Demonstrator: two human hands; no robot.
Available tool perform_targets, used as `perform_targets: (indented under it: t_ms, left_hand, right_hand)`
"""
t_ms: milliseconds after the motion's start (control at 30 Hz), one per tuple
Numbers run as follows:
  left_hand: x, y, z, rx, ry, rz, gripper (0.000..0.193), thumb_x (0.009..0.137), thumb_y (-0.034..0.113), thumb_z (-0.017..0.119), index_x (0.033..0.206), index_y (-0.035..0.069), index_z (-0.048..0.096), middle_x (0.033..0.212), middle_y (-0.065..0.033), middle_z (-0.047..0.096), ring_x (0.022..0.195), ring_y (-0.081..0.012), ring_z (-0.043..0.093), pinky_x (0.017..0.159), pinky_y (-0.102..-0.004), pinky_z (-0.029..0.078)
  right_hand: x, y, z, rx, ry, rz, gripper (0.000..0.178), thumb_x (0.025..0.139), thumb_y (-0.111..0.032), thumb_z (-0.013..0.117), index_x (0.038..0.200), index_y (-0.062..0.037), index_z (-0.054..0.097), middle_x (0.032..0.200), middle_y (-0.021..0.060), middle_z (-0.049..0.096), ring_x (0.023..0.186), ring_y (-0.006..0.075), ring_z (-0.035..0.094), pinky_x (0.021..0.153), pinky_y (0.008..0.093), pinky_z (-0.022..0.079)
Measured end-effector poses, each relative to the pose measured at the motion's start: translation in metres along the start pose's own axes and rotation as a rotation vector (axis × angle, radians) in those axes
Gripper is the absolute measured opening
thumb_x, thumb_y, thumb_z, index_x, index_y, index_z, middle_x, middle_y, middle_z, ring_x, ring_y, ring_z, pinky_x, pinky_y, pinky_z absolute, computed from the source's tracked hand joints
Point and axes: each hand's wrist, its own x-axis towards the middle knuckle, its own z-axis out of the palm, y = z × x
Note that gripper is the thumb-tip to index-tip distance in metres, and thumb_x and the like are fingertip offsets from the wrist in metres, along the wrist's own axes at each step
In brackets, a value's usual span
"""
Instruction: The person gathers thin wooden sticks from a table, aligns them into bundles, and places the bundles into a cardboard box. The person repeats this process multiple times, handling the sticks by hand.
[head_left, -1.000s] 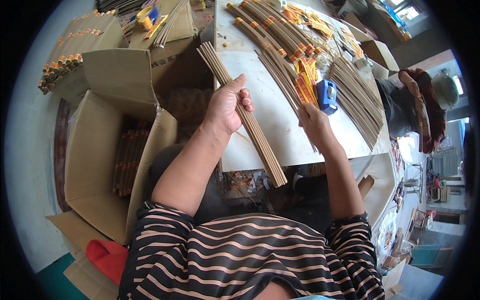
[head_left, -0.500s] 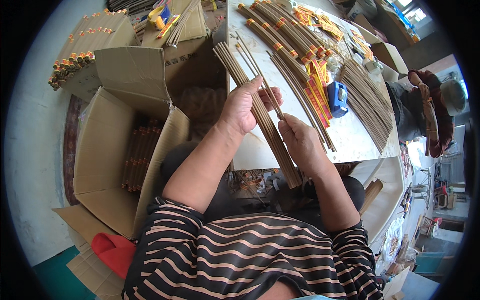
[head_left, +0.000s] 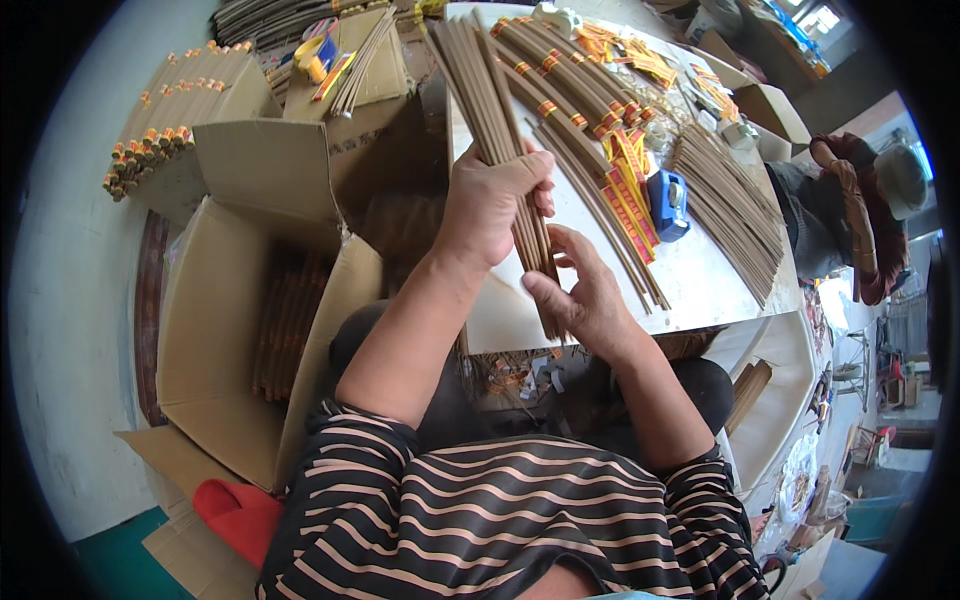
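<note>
Our left hand [head_left: 500, 200] is wrapped tight around the bundle [head_left: 492, 125] of sticks, and our right hand [head_left: 592, 300] cups its lower end, though we cannot tell whether it grips. The tops splay, so we should hold snugly but gently, lest thin sticks snap; the bundle is over the table [head_left: 482, 325], left of the loose sticks [head_left: 603, 220] and labels [head_left: 628, 205].

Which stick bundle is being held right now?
The plain brown bundle clasped in the left hand, its upper ends fanning out; unlike the bundles lying on the table with red-and-yellow bands, it shows none.
</note>
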Motion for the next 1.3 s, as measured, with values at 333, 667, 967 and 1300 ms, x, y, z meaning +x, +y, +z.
perform_targets:
  t_ms: [333,667,967,1300]
  left_hand:
    - [-0.011,-0.008,0.040,0.596,-0.128,0.345,0.018,0.076,0.005,0.069,0.089,0.001,0.057,0.076,-0.0003,0.058,0.071,-0.0066,0.053,0.067,-0.0233,0.046]
    - [-0.008,-0.007,0.041,0.550,-0.174,0.209,0.012,0.078,0.007,0.069,0.079,0.002,0.058,0.072,0.0019,0.056,0.067,-0.0058,0.050,0.062,-0.0226,0.044]
    - [0.006,0.011,0.019,-0.095,-0.193,0.068,0.017,0.081,0.016,0.067,0.077,0.008,0.053,0.061,-0.0011,0.052,0.052,-0.0109,0.049,0.050,-0.0261,0.042]
    - [0.011,-0.012,-0.006,-0.014,0.184,-0.122,0.024,0.082,0.018,0.066,0.066,0.010,0.049,0.056,-0.0005,0.048,0.047,-0.0113,0.046,0.046,-0.0262,0.038]
  right_hand:
    - [0.038,0.003,0.011,0.356,0.176,-0.085,0.062,0.080,-0.006,0.065,0.133,-0.0018,0.033,0.124,0.0107,0.049,0.109,0.0159,0.052,0.092,0.0296,0.043]
    - [0.044,0.030,0.013,0.509,0.078,-0.044,0.038,0.081,-0.005,0.064,0.115,-0.0010,0.049,0.106,0.0068,0.054,0.096,0.0141,0.053,0.082,0.0289,0.045]
    - [0.027,0.009,0.001,0.375,-0.112,0.174,0.027,0.080,-0.012,0.066,0.100,-0.0027,0.049,0.074,0.0009,0.053,0.069,0.0072,0.050,0.061,0.0220,0.044]
    - [0.011,-0.020,0.008,0.383,-0.213,0.532,0.021,0.080,-0.011,0.063,0.080,-0.0057,0.043,0.055,0.0007,0.047,0.039,0.0090,0.044,0.036,0.0221,0.038]
